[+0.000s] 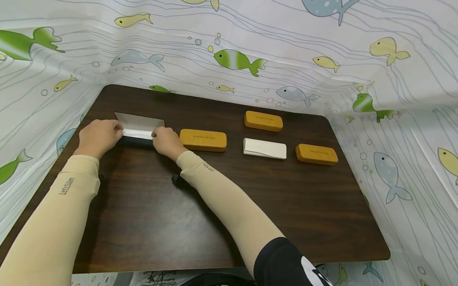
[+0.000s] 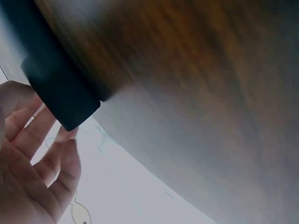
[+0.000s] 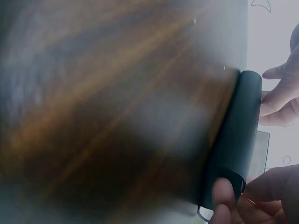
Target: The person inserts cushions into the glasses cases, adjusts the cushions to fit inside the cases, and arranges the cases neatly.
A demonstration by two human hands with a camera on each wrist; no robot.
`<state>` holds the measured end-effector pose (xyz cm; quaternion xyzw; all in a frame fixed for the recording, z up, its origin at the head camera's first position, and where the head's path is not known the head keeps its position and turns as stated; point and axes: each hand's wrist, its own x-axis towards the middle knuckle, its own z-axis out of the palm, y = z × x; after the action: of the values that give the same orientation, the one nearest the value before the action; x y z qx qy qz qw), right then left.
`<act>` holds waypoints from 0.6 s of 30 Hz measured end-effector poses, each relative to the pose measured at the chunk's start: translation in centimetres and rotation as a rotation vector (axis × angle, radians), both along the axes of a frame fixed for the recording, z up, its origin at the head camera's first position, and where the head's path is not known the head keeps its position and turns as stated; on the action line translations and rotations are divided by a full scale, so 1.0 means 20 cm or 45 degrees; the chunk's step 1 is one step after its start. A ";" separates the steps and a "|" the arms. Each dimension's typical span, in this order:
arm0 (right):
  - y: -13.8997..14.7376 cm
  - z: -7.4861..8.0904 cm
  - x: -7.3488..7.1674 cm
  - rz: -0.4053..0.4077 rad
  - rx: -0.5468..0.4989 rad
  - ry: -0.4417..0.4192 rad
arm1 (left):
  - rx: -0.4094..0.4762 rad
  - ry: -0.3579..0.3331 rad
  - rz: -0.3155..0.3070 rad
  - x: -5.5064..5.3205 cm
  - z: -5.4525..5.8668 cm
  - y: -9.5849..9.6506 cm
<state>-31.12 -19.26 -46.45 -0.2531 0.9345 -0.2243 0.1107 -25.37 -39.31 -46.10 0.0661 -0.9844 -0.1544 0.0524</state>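
Observation:
A dark case (image 1: 137, 142) with its greyish lid (image 1: 139, 119) raised stands at the back left of the table. A white folded strip (image 1: 137, 134), cloth or paper, lies along its opening. At the strip's left end, the left hand (image 1: 100, 137) pinches it between thumb and finger. The right hand (image 1: 167, 141) pinches the other end. In the left wrist view, the left fingers (image 2: 63, 168) extend behind the dark case (image 2: 58, 79). From the right wrist, the right thumb (image 3: 223, 191) shows against the end of the dark case (image 3: 236, 130); what its fingertips grip is partly hidden.
Right of the hands lies a yellow case (image 1: 202, 140). Farther right are a second yellow case (image 1: 263, 121), a white folded case-like object (image 1: 264, 149) and a third yellow case (image 1: 316, 154). Fish-patterned sheeting (image 1: 186, 51) rises behind the brown table (image 1: 229, 206).

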 end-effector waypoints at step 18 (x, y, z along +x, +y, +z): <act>-0.01 -0.02 0.01 0.044 0.052 0.061 | 0.039 0.004 -0.031 0.03 0.01 0.01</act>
<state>-30.89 -19.37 -46.90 -0.2723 0.9367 -0.1972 0.0974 -24.84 -39.07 -45.91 0.0546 -0.9826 -0.1703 0.0511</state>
